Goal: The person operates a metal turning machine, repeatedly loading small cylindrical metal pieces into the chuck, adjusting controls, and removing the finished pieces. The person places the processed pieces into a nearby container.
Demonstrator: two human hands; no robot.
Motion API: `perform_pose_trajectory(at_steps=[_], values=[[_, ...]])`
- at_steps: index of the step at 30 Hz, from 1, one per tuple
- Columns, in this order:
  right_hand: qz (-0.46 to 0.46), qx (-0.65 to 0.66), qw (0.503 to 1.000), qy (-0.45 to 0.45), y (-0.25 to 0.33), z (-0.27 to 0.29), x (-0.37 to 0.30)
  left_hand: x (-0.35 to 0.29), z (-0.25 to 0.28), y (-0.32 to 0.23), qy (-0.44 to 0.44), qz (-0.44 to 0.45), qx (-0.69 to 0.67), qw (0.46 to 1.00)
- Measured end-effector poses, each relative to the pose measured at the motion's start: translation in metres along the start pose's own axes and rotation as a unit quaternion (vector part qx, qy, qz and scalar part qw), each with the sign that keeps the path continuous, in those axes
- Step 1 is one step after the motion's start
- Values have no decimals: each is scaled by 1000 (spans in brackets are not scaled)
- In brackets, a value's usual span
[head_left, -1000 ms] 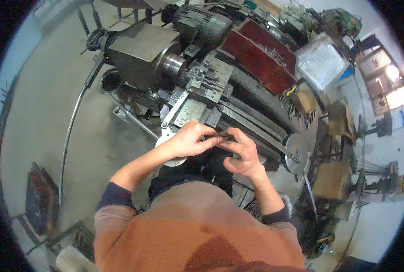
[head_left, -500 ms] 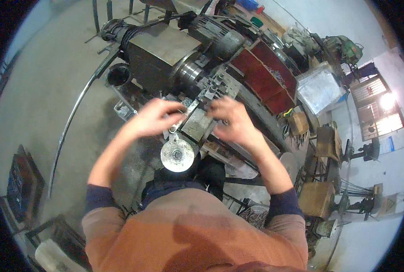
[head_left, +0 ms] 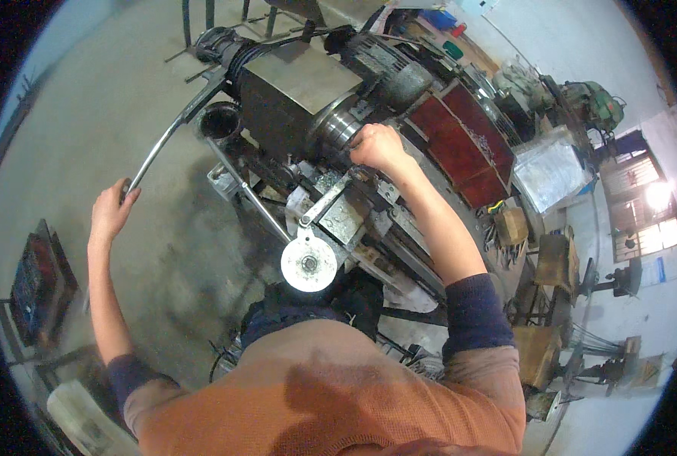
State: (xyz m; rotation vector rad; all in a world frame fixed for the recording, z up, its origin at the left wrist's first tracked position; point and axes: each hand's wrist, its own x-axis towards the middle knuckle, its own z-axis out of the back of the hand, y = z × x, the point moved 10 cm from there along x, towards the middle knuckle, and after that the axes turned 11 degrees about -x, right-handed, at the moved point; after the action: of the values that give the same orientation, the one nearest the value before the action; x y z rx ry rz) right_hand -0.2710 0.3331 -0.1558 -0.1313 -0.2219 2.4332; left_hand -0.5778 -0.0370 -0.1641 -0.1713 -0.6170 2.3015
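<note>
In front of me is a small lathe with a grey boxy headstock (head_left: 302, 76) and a shiny round metal chuck (head_left: 341, 128). Out to the left, my left hand (head_left: 112, 211) is wrapped round a long curved steel lever (head_left: 160, 150), which runs from the headstock's far left end. My right hand (head_left: 382, 148) is closed at the chuck's face; whatever its fingers hold is hidden behind them. Nearer my body lie the tool slide (head_left: 341, 219) and a pale round handwheel (head_left: 309, 264) with a crank arm.
A dark cylindrical pot (head_left: 221, 121) stands left of the headstock, with a straight metal bar (head_left: 256, 199) slanting nearby. Right of the lathe are a motor (head_left: 399, 76), a red-brown tray (head_left: 460, 144) with metal shavings and a cardboard box (head_left: 512, 226).
Both hands have left the tool slide. My left hand has swung out left onto the lever, and my right has gone forward to the chuck. The slanting bar now shows more fully.
</note>
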Motion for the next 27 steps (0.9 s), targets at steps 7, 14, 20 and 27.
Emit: perform_pose_trajectory(at_steps=[7, 14, 20, 27], values=[[-16, 119, 992, 41, -9, 0, 15, 27, -21, 28, -49, -48, 73, 995], [51, 164, 985, 4, 1, 11, 5, 153, 23, 122, -72, -3, 267, 961], [12, 156, 988, 15, -4, 10, 10, 180, 32, 133, -77, 52, 235, 967], [2, 84, 994, -73, -4, 29, -12, 140, -10, 32, -325, -245, -25, 913]])
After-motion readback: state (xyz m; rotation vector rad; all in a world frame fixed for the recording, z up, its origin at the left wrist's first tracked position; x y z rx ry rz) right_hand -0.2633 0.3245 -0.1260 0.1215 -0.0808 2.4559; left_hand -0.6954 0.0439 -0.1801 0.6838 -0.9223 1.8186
